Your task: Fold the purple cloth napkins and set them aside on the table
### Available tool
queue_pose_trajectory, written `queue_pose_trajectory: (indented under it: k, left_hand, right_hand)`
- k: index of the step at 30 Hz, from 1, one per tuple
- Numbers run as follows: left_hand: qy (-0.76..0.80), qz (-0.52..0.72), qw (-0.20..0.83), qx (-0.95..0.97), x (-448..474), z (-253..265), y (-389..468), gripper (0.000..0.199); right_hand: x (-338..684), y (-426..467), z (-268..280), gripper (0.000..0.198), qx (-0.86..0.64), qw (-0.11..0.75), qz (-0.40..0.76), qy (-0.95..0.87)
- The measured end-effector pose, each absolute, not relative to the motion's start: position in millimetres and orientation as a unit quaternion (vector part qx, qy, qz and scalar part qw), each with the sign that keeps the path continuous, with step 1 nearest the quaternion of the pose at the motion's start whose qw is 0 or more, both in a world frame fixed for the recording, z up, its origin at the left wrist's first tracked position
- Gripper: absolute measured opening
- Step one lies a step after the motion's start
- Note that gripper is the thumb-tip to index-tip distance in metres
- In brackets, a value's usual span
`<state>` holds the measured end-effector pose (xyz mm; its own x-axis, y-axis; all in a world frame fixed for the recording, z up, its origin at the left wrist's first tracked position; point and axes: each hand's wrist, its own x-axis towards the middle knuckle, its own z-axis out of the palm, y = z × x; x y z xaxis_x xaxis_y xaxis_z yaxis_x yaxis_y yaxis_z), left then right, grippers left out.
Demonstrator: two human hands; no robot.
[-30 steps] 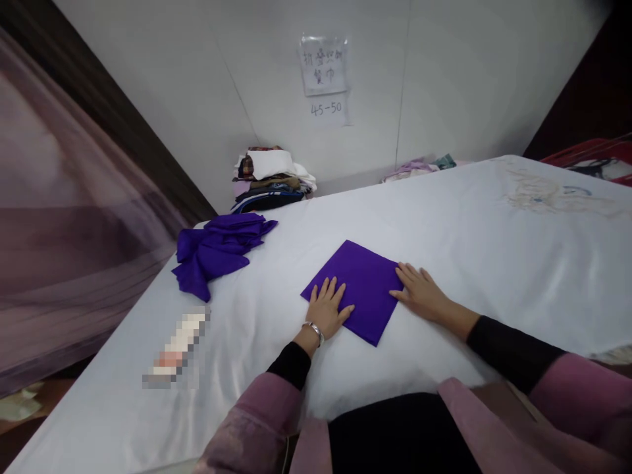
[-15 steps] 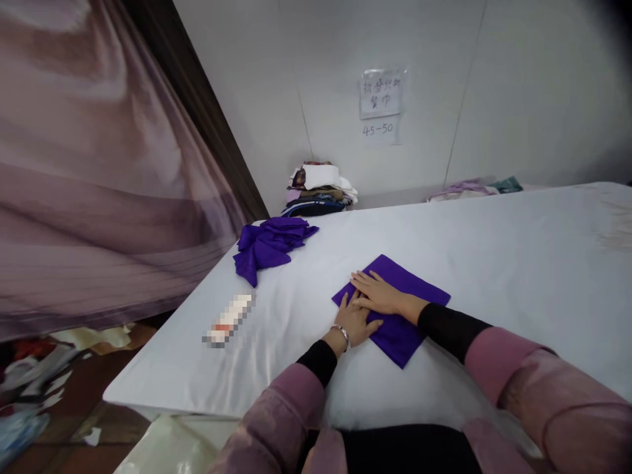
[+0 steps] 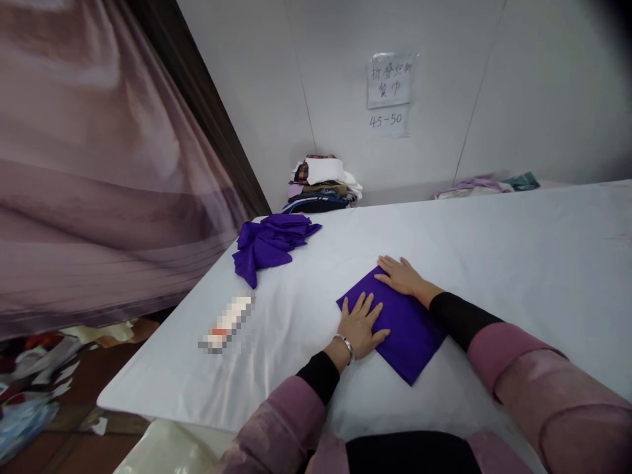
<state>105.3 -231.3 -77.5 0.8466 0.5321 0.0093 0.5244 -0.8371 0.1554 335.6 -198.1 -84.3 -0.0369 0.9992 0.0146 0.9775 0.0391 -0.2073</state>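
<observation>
A purple cloth napkin (image 3: 412,339), folded flat into a rectangle, lies at a slant on the white-covered table in front of me. My left hand (image 3: 362,326) rests on its near-left edge, fingers spread, a silver bracelet at the wrist. At the far corner, my right hand (image 3: 402,276) lies flat with the fingers stretched out, partly over the cloth's upper edge. Neither hand grips anything. My right forearm hides part of the napkin's right side. Farther left, a crumpled heap of purple cloth (image 3: 270,243) lies near the table's left edge.
On the white tablecloth (image 3: 162,375) at left lies a pixelated, elongated item (image 3: 228,324). Folded clothes (image 3: 323,184) are stacked against the wall, with more cloth (image 3: 486,185) along the back edge. A pink curtain (image 3: 113,164) hangs at left; handwritten papers (image 3: 390,92) are on the wall.
My hands have moved apart: the right has slid away to the napkin's far corner, while the left stays near the left edge. The camera view has shifted slightly.
</observation>
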Motion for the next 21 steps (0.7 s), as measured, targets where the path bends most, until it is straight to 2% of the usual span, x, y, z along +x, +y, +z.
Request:
queue_pose_trajectory:
  k: [8,12,16,21]
  left_hand:
    - [0.289,0.003,0.097,0.952,107,-72,-232,0.066]
    - [0.285,0.008,0.101,0.953,107,-73,-233,0.066]
    - [0.285,0.008,0.108,0.952,107,-72,-233,0.062]
    - [0.287,0.007,0.101,0.953,107,-71,-233,0.064]
  right_hand:
    - [362,-196,-77,0.076,-0.773,0.066,0.052,-0.629]
    - [319,-211,-68,0.077,-0.675,0.112,0.026,-0.729]
    - [272,-219,-66,0.068,-0.516,0.107,0.118,-0.842]
    - [291,-204,-72,0.068,-0.574,0.092,0.13,-0.803]
